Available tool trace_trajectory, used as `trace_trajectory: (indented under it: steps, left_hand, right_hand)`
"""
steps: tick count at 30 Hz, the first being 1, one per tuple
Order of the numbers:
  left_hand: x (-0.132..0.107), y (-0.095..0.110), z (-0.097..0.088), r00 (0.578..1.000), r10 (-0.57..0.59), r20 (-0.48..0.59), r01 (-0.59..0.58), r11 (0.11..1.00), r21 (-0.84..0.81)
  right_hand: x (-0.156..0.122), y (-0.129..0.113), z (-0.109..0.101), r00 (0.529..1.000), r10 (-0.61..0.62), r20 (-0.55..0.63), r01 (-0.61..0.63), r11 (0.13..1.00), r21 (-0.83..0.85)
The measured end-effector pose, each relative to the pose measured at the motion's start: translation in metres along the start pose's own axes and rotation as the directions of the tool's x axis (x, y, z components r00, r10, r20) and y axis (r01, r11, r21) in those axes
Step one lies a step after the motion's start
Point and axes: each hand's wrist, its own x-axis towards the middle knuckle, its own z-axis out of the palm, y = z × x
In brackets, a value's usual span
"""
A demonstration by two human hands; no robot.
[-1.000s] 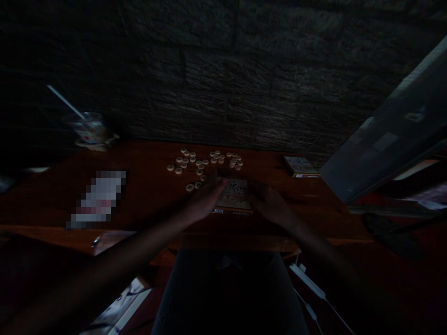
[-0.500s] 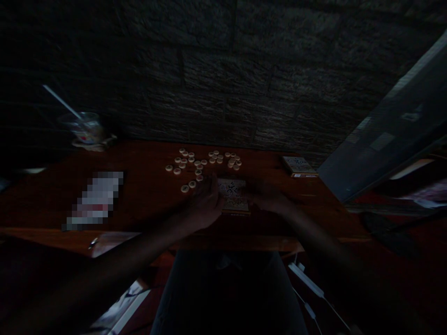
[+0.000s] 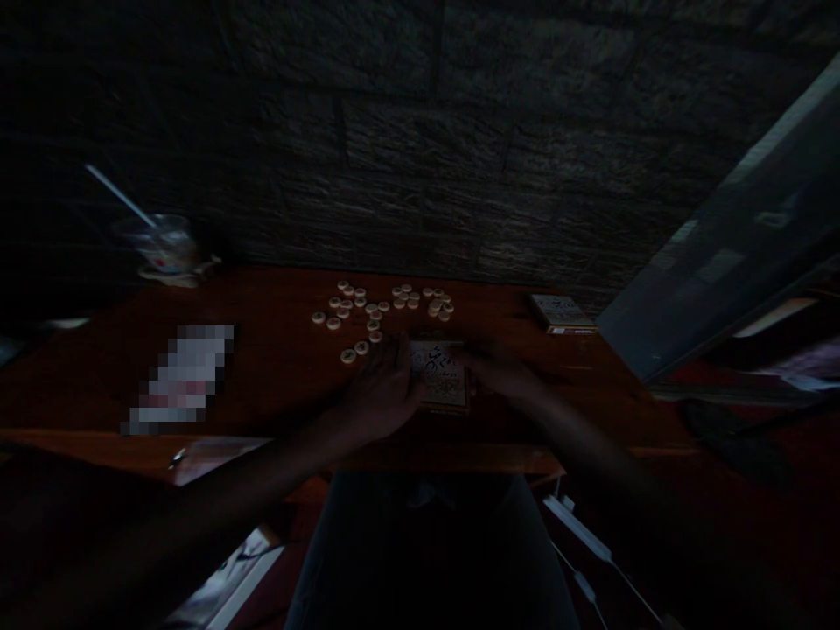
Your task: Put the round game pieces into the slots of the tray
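A small flat chess box (image 3: 441, 372) with dark brush lettering on its pale lid lies near the front of the table, between my two hands. My left hand (image 3: 386, 389) holds its left side, with the thumb at the near left edge and the fingers stretched along the side. From the right, my right hand (image 3: 502, 372) grips the opposite edge; its fingers are dim and partly hidden. Several round wooden Chinese chess pieces (image 3: 373, 325) with marked tops are spread just beyond the left hand and the box.
A second, similar box (image 3: 563, 313) sits at the back right of the wooden table (image 3: 276, 385). At the back left stands a plastic cup (image 3: 171, 245) with a straw. A blurred-out flat item (image 3: 187, 372) lies on the left. The stone wall (image 3: 420, 175) borders the table's back.
The chess box has shifted slightly towards me, both hands staying at its sides. The loose pieces and the second box keep their places.
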Motion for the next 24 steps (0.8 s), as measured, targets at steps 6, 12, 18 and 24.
trace_trajectory:
  steps: [6, 12, 18, 24]
  left_hand:
    - [-0.001, -0.003, 0.001, 1.000, 0.009, -0.015, -0.010, 0.999, -0.051]
    - [0.014, -0.005, -0.010, 0.995, -0.067, -0.070, 0.031, 0.902, -0.430]
    - [0.046, 0.008, -0.025, 0.885, -0.260, 0.385, 0.440, 0.203, -0.874]
    - [0.079, 0.017, -0.026, 0.913, -0.372, 0.167, 0.249, 0.183, -0.951]
  right_hand:
    - [-0.003, 0.000, 0.006, 0.992, 0.090, -0.093, -0.077, 0.989, 0.127]
    - [-0.004, 0.000, 0.002, 0.990, 0.123, -0.076, -0.099, 0.959, 0.265]
    - [0.007, -0.009, -0.003, 0.991, 0.119, -0.061, -0.092, 0.940, 0.329]
    - [0.038, -0.027, -0.009, 0.992, 0.076, -0.105, -0.038, 0.946, 0.322]
